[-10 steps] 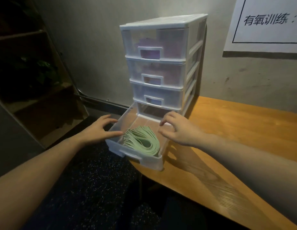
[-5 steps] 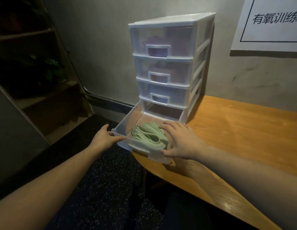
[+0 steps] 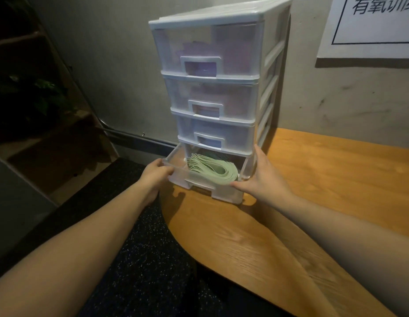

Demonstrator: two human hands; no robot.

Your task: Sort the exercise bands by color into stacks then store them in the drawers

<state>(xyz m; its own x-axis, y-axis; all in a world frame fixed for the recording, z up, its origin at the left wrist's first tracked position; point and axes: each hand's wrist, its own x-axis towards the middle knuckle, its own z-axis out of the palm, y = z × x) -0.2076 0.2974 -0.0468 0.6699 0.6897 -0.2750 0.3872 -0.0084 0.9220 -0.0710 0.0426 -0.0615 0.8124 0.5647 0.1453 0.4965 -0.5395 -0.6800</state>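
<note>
At the far left, dim wooden shelves stand against the wall with a dark leafy plant on one of them, and a black speckled floor runs below. Moving right, the left hand grips the front left corner of the bottom drawer, fingers curled over its rim and thumb on the outside. That drawer is clear plastic and stands partly pulled out of the drawer unit, a white-framed tower of four drawers that sits on the left end of the wooden table, near its rounded edge. Inside the open drawer lies a stack of pale green exercise bands, folded into a loop with the bend toward the right wall. The three upper drawers are pushed in; purple shapes show faintly through the top one, and what the middle two contain is too blurred to tell. Further right, the right hand presses against the drawer's front right corner, fingers fairly straight along its side and thumb reaching across the front rim, touching the plastic rather than clenching it. At the upper right, a white paper sign with black characters hangs on the grey wall.
</note>
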